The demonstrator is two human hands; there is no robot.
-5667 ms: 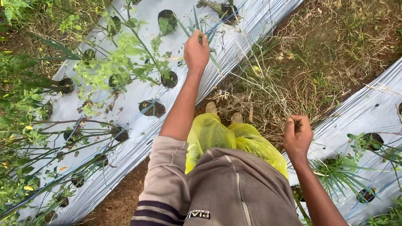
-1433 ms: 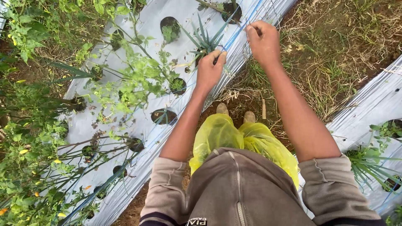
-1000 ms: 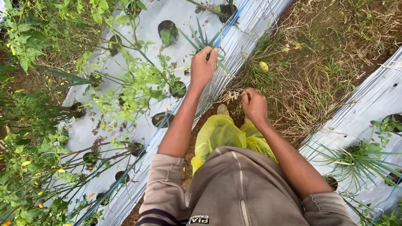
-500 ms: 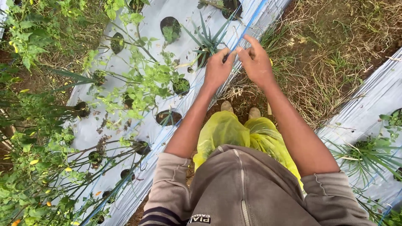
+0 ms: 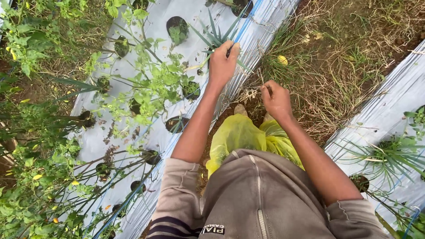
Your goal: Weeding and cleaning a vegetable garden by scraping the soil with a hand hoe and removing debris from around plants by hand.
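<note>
- Two hands were at work: my left hand (image 5: 222, 64) had its grip pinching the narrow leaves of a spiky plant (image 5: 217, 37), gathered near a planting hole at the edge of the silver mulch sheet (image 5: 190, 9).
- My right hand (image 5: 276, 98) was lower, over the dry grass (image 5: 336, 84) of the furrow, its grip pressed together on a thin pale strand.
- A blue line (image 5: 244, 27) ran along the sheet's edge beside the plant.
- I judged the step in hand to be bundling the leaves; the next move would call for bringing the strand up to the left hand while the leaves stayed gathered.
- Leafy pepper plants (image 5: 150, 84) crowded the left.
</note>
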